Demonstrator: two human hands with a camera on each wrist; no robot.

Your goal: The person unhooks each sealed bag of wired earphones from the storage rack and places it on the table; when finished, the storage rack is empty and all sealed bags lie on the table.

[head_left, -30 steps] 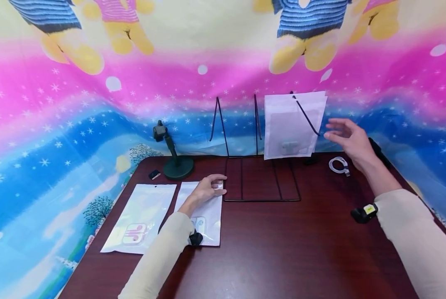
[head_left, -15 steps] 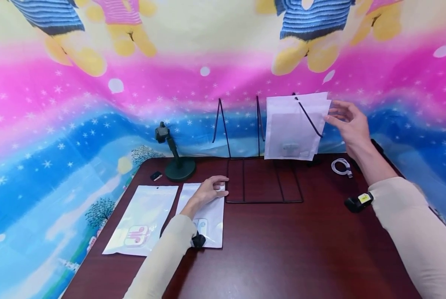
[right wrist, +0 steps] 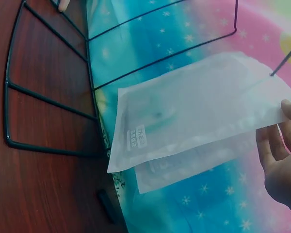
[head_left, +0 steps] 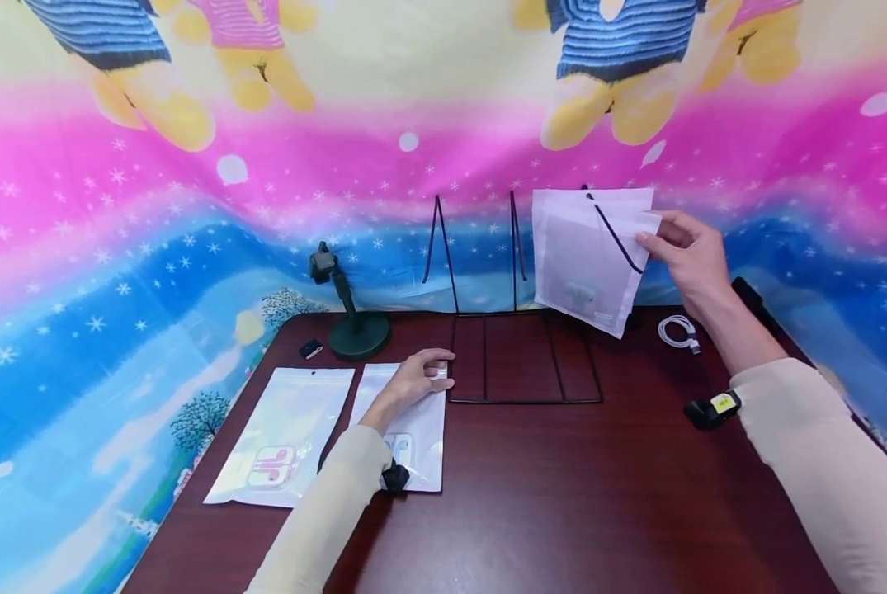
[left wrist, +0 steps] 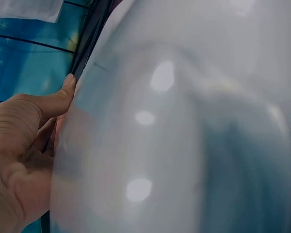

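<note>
My right hand [head_left: 691,256] pinches the upper right edge of the front white zip bag [right wrist: 184,116], thumb in front and fingers behind. The bag hangs tilted on the right hook [head_left: 612,233] of a black wire rack [head_left: 525,402]. A second white bag [right wrist: 199,167] hangs behind it on the same hook. My left hand [head_left: 409,378] holds the rack's left side bar near the table with thumb and fingers. Beneath that wrist lies an earphone bag [head_left: 424,462]; it fills much of the left wrist view. Another earphone bag [head_left: 305,412] lies further left.
A dark green stand [head_left: 356,332] and a small black item [head_left: 309,348] are at the table's back left. A coiled white cable [head_left: 678,332] lies back right. The rack's left hook [head_left: 431,239] and middle hook [head_left: 516,235] carry nothing. A printed cloth hangs behind.
My right hand has moved from beside the hanging bags to the front bag's edge and taken hold of it. That bag has tilted, its lower right corner dropping. The left hand stays at the rack.
</note>
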